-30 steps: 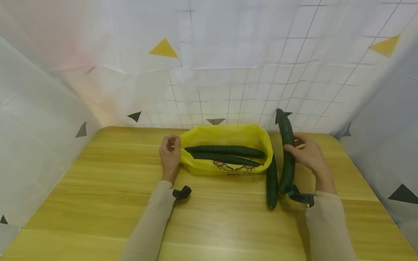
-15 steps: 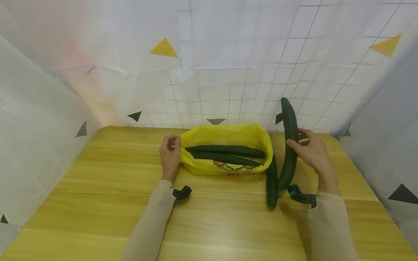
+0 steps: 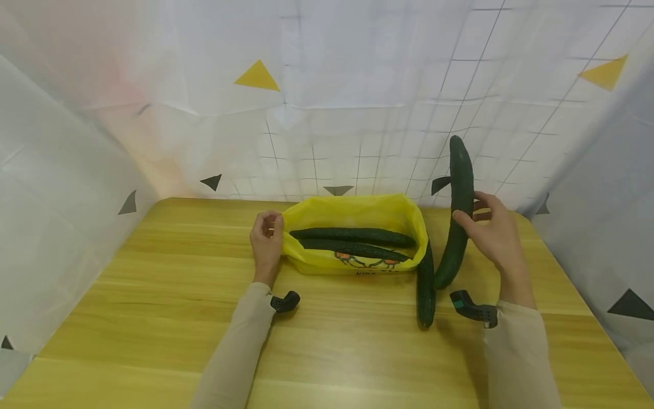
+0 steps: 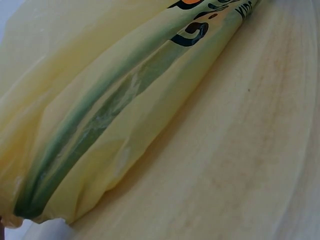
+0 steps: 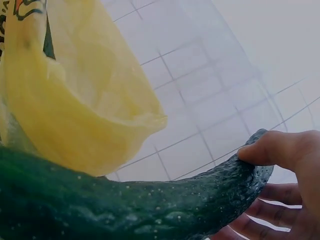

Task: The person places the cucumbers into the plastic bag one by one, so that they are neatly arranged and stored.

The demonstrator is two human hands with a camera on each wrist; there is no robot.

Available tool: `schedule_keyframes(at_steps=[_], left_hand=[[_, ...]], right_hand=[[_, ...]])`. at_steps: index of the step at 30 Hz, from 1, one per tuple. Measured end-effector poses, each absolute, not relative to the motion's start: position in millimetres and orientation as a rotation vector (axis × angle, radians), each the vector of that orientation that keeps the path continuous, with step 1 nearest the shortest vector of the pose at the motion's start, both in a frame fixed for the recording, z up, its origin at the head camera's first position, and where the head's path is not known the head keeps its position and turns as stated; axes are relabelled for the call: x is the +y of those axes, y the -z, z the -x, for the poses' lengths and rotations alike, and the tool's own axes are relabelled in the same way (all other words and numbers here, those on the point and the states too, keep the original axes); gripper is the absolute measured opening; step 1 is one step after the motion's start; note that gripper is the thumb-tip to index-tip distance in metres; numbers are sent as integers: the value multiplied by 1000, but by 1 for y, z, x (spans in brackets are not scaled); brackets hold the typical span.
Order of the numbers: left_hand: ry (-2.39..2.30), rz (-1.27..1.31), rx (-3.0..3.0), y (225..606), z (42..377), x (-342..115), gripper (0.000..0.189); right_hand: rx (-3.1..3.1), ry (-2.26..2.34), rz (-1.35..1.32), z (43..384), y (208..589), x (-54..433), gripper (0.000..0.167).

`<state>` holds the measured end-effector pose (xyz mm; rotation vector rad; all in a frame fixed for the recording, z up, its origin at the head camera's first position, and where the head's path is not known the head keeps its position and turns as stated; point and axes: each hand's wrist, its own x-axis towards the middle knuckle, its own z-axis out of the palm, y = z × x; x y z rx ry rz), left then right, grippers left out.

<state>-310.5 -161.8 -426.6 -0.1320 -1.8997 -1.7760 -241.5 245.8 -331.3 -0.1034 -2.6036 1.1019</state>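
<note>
My left hand pinches the left end of a yellow plastic bag, whose mouth gapes upward. Inside lie two long cucumbers, a back one and a front one. In the left wrist view, dark green shapes show through the bag's wall. To the bag's right, my right hand grips another cucumber between thumb and fingers, tilted with its top end up. The right wrist view shows this cucumber up close, apart from the hand's palm. A further cucumber lies against the bag's right end.
A wooden table carries everything. White sheets printed with grid lines and triangles hang behind and on both sides. A small black device sits on the left wrist, and a similar black device on the right.
My right hand has raised its cucumber and shifted slightly right, its top end climbing higher against the back sheet. The left hand, the bag and the other cucumbers stay where they were.
</note>
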Motion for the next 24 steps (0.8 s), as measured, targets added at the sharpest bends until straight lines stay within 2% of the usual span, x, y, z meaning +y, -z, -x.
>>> schedule_keyframes(at_steps=[24], left_hand=[[1781,152,-1884,427,311,-162,20]], right_hand=[[-2404,-1180,202,238,320,238,63]])
